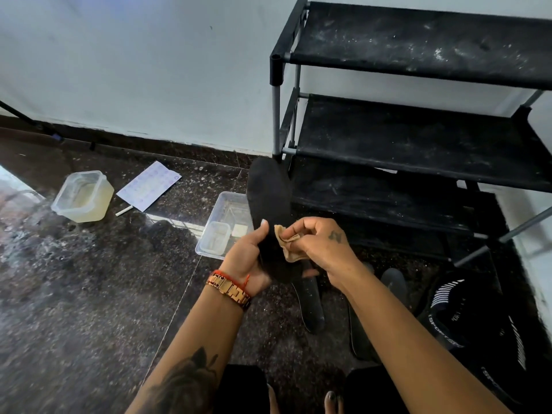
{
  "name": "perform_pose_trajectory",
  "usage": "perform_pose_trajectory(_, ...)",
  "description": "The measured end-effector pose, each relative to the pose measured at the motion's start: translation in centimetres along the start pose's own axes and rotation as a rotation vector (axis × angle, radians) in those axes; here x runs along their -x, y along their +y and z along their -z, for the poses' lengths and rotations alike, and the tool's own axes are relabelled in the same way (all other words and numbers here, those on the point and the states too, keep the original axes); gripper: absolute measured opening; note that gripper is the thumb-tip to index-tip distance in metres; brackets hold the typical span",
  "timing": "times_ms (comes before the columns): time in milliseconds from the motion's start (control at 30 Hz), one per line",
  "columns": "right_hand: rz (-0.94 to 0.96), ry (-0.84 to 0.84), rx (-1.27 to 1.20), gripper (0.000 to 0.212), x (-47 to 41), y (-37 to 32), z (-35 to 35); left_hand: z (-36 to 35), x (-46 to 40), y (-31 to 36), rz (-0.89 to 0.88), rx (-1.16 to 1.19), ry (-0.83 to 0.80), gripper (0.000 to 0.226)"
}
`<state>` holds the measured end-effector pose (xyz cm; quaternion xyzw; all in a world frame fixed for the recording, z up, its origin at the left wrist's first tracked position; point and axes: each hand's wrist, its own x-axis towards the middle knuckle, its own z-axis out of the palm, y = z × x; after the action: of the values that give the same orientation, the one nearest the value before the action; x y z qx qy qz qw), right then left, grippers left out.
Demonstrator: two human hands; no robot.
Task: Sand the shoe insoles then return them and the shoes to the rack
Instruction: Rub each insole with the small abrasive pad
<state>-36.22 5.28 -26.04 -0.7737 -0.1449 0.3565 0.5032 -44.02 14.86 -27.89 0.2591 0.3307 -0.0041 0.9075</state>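
Note:
My left hand (pixel 249 255) grips a black insole (pixel 268 195) by its lower end and holds it upright above the floor. Against the insole's face my right hand (pixel 321 245) pinches a folded tan piece of sandpaper (pixel 288 243). Two more black insoles (pixel 312 306) (pixel 363 336) lie flat on the floor below my hands. Black shoes with white stripes (pixel 466 321) sit at the lower right. The black shoe rack (pixel 418 138) stands at the right with dusty, bare shelves.
A clear plastic tray (pixel 222 216) holding a small container sits on the dark floor left of the insole. A tub of yellowish liquid (pixel 82 197), a printed sheet (pixel 149 185) and a white stick (pixel 124 210) lie further left. My feet show at the bottom edge.

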Motion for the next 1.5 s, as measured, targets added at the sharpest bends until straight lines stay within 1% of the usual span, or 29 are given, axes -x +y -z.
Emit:
perform_pose_trajectory(33,0.057,0.026,0.080,0.020,0.3,0.0,0.0,-0.1,0.4,-0.2,-0.006,-0.006,-0.001,0.043)
perform_pose_trajectory(100,0.229,0.116,0.233,0.021,1.0,-0.2,-0.1,-0.3,1.2,-0.4,-0.017,-0.012,0.008,0.041)
perform_pose_trajectory(167,0.360,0.145,0.228,0.017,1.9,-0.4,0.1,-0.4,1.6,-0.8,-0.025,-0.002,0.031,0.043)
perform_pose_trajectory(200,0.390,0.110,0.195,0.013,2.4,-0.5,0.1,-0.2,1.6,-0.9,-0.029,-0.007,0.037,0.046)
perform_pose_trajectory(267,0.404,-0.018,0.201,0.007,3.2,-0.2,-0.2,0.0,1.4,-1.0,-0.017,-0.025,0.037,0.058)
perform_pose_trajectory(333,0.412,-0.138,0.333,0.011,3.7,0.4,-0.9,0.3,1.1,-0.8,-0.004,-0.003,0.018,0.067)
perform_pose_trajectory(367,0.433,-0.151,0.412,0.015,3.7,0.7,-1.0,0.2,0.8,-0.7,-0.014,0.016,0.022,0.066)
perform_pose_trajectory(467,0.481,-0.087,0.550,0.019,3.3,0.9,-0.5,0.0,0.2,-0.4,-0.041,0.023,0.037,0.056)
perform_pose_trajectory(633,0.471,0.099,0.796,0.018,1.8,1.5,0.5,-0.5,-0.3,0.2,0.011,-0.023,0.067,0.057)
perform_pose_trajectory(700,0.472,0.184,0.766,0.018,1.3,1.7,0.9,-0.5,-0.5,0.4,-0.004,-0.059,0.078,0.055)
perform_pose_trajectory(767,0.511,0.268,0.608,0.019,1.3,1.4,1.0,-0.4,-0.6,0.5,-0.013,-0.087,0.096,0.054)
perform_pose_trajectory(800,0.524,0.268,0.521,0.019,1.5,1.1,0.9,-0.4,-0.7,0.5,-0.013,-0.082,0.100,0.055)
perform_pose_trajectory(833,0.528,0.221,0.449,0.020,1.7,0.9,0.6,-0.4,-0.6,0.5,-0.019,-0.062,0.099,0.056)
perform_pose_trajectory(867,0.525,0.135,0.398,0.020,2.0,0.7,0.1,-0.2,-0.7,0.6,-0.029,-0.036,0.091,0.057)
perform_pose_trajectory(933,0.512,-0.037,0.400,0.019,2.5,0.5,-0.9,-0.1,-0.9,0.5,-0.072,-0.006,0.053,0.050)
perform_pose_trajectory(1000,0.500,-0.094,0.473,0.019,2.6,0.5,-1.1,0.2,-1.1,0.5,-0.140,0.020,0.023,0.046)
perform_pose_trajectory(1067,0.446,-0.089,0.552,0.019,2.4,0.5,-0.4,0.3,-1.2,0.5,-0.155,0.023,0.010,0.043)
perform_pose_trajectory(1133,0.376,-0.031,0.690,0.021,2.1,0.8,0.6,0.3,-1.1,0.6,-0.115,0.027,0.009,0.041)
perform_pose_trajectory(1200,0.347,0.082,0.747,0.016,1.7,0.9,1.5,0.4,-1.2,0.7,-0.097,0.024,0.001,0.041)
perform_pose_trajectory(1267,0.350,0.229,0.683,0.012,1.2,0.9,2.2,0.5,-1.3,0.8,-0.109,0.015,-0.015,0.039)
perform_pose_trajectory(1333,0.351,0.341,0.551,0.018,0.4,0.8,2.6,0.6,-1.4,0.7,-0.134,-0.024,-0.025,0.040)
perform_pose_trajectory(1433,0.388,0.336,0.375,0.021,-0.6,0.8,2.2,0.5,-1.6,0.6,-0.186,-0.127,0.012,0.047)
perform_pose_trajectory(1500,0.473,0.324,0.381,0.022,-0.9,0.7,1.2,0.3,-1.4,0.4,-0.205,-0.169,0.003,0.050)
